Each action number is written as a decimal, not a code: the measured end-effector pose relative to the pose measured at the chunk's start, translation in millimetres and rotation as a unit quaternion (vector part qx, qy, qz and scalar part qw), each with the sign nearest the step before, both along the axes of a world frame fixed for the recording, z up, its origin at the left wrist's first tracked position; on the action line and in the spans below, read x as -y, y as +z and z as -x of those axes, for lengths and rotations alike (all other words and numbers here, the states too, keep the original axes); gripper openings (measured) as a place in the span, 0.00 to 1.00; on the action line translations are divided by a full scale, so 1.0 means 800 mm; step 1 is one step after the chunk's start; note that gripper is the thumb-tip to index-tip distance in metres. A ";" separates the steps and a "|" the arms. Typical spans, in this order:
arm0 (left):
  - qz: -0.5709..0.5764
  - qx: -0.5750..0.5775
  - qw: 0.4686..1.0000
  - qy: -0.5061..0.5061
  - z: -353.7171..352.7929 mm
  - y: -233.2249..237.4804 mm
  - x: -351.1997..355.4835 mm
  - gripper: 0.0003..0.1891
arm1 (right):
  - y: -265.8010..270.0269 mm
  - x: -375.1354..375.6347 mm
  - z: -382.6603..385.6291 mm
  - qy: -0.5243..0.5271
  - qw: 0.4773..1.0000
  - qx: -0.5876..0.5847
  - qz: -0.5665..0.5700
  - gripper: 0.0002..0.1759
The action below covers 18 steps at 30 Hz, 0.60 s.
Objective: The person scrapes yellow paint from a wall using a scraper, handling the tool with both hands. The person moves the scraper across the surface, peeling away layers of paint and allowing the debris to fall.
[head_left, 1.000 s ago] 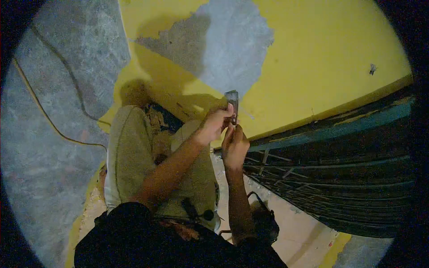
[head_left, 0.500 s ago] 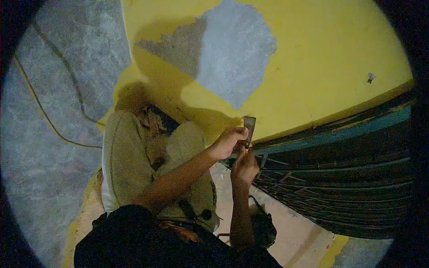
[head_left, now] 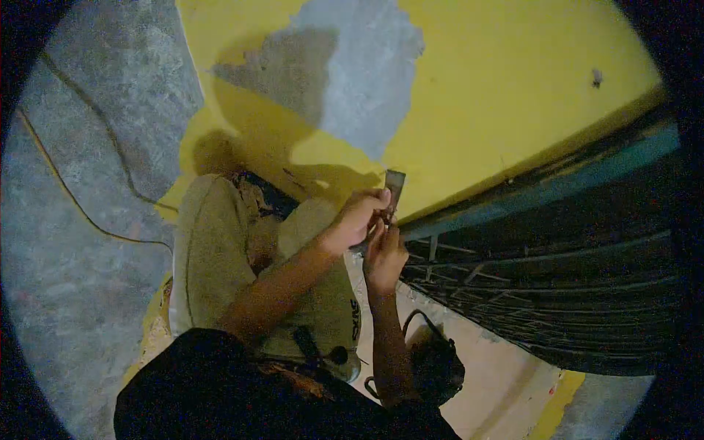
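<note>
Flat piece (head_left: 394, 189): small, dark, plain-edged; held between the two hands, wide end up and clear of the fingers, lower end down at the right fingertips. Exact type can't be told.
Left hand (head_left: 356, 218): fingers closed on the piece, thumb across its face, curled fingers partly hidden behind.
Right hand (head_left: 386, 262): just below the left; fingers bunched in a pinch at the lower end. Exact contact too small to read.
Yellow-painted area (head_left: 506, 88): beyond the fingers, widest open stretch up and to the right of the piece.
Grey patch (head_left: 370, 73): past the piece's top end, ragged border, its lower point near that end.
Metal lattice (head_left: 513, 293): right of the right fingers, dark bars close by; tightest side.
Teal rail (head_left: 557, 187): slants up and right from near the fingers, along the yellow edge.
Knees (head_left: 312, 220): left of the left hand, close in under that forearm.
Black bag (head_left: 436, 367): below the right hand, beside the right forearm.
Cable (head_left: 81, 209): far left, well apart from both hands.
</note>
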<state>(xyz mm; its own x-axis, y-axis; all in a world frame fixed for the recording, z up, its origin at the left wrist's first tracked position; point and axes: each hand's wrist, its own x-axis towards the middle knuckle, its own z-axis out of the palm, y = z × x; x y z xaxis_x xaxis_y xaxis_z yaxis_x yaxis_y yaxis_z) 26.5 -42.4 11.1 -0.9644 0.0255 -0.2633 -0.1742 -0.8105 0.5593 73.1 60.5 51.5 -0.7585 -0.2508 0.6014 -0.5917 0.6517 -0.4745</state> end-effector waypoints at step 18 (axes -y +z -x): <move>0.171 0.013 0.984 0.048 -0.007 0.039 0.081 0.09 | -0.021 0.073 0.019 0.022 0.993 0.043 0.106 0.13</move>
